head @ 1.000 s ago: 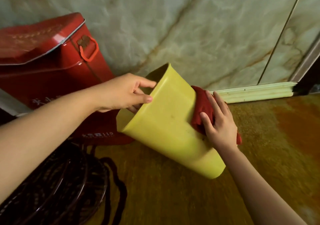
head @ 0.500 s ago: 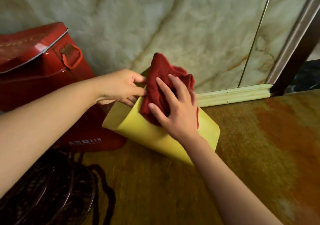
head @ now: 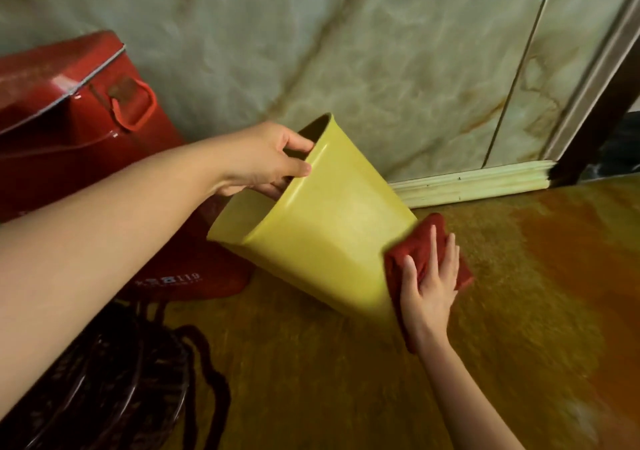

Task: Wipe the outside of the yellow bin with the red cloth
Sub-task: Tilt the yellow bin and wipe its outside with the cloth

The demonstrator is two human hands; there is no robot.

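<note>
Yellow bin (head: 322,238) hangs tilted above the amber floor (head: 519,311), its open mouth turned up toward the marbled wall (head: 346,51) and its narrower base pointing down to the right. From the head view its plastic skin looks smooth and matte, faintly mottled. The left hand (head: 263,158) pinches the rim, thumb outside and fingers curled inside the opening. The right hand (head: 429,286) lies flat with fingers spread, pressing the red cloth (head: 419,248) against the bin's lower end; the cloth bunches under the palm and pokes out around it. A red metal box (head: 86,130) with a loop handle stands just left of the bin, dark cords (head: 201,363) below it.
</note>
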